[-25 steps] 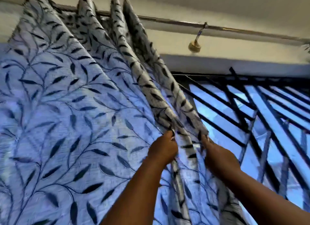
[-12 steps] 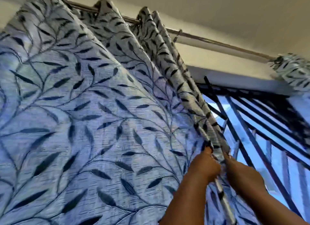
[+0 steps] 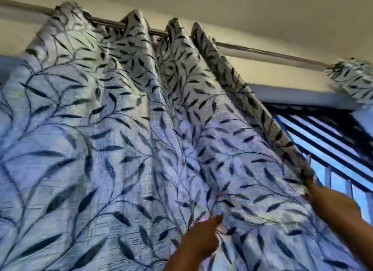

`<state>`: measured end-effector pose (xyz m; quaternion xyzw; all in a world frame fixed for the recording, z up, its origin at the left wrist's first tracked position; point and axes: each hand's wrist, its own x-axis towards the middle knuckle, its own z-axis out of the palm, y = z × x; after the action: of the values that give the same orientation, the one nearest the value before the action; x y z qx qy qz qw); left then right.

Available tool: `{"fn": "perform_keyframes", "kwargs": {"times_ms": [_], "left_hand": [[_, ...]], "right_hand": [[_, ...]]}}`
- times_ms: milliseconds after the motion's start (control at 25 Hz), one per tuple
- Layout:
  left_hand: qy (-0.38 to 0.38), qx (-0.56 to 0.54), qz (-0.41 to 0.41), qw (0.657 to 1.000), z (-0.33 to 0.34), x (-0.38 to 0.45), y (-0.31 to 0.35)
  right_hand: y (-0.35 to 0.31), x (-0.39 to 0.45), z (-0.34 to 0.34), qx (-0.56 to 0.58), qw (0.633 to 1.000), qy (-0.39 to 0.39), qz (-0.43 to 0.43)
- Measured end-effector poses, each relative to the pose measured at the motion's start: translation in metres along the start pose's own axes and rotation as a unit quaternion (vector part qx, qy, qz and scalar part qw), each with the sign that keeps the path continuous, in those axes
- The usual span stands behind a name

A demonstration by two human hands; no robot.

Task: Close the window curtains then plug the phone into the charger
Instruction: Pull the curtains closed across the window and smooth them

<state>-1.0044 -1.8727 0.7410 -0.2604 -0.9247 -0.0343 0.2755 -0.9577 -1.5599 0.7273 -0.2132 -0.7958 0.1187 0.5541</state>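
Leaf-patterned curtain (image 3: pixel 141 139) hangs in folds from the rod (image 3: pixel 262 53), covering the left of the window. Right hand (image 3: pixel 314 190) grips its right edge; left hand (image 3: pixel 201 236) pinches a fold. Barred window grille (image 3: pixel 333 141) shows at right beneath a second curtain (image 3: pixel 355 79).

**Both arms up, hands in the curtain**

Left hand (image 3: pixel 201 238) is raised, fingers bunched, pinching a fold of the curtain (image 3: pixel 125 149). Right hand (image 3: pixel 321 194) reaches higher on an outstretched arm, gripping the curtain's edge, fingers mostly hidden.
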Motion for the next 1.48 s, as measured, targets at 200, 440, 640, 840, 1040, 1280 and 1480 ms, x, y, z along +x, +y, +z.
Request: {"fn": "perform_keyframes", "kwargs": {"times_ms": [200,440,640,840,1040,1280,1480], "left_hand": [[0.046,-0.027,-0.002,0.999,-0.009,-0.040,-0.017],[0.406,0.012,-0.010,0.914,-0.119,-0.087,-0.028],[0.613,0.191,-0.090,0.761,-0.208,-0.118,-0.052],[0.485,0.164,-0.278,0.813,-0.210,-0.133,-0.066],[0.493,0.262,-0.306,0.771,-0.200,-0.164,-0.086],[0.534,0.249,-0.323,0.741,-0.226,-0.234,-0.121],[0.464,0.135,-0.350,0.803,-0.254,-0.287,-0.166]], "right_hand": [[-0.053,-0.024,0.012,0.020,0.993,-0.104,-0.047],[-0.135,-0.057,0.009,0.086,0.972,-0.218,-0.031],[-0.207,-0.109,-0.059,0.469,0.876,0.110,-0.009],[-0.283,-0.154,-0.115,0.487,0.858,0.063,-0.147],[-0.333,-0.195,-0.108,0.522,0.828,-0.040,-0.201],[-0.377,-0.233,-0.116,0.491,0.844,-0.083,-0.199],[-0.420,-0.253,-0.130,0.436,0.858,-0.131,-0.238]]}}
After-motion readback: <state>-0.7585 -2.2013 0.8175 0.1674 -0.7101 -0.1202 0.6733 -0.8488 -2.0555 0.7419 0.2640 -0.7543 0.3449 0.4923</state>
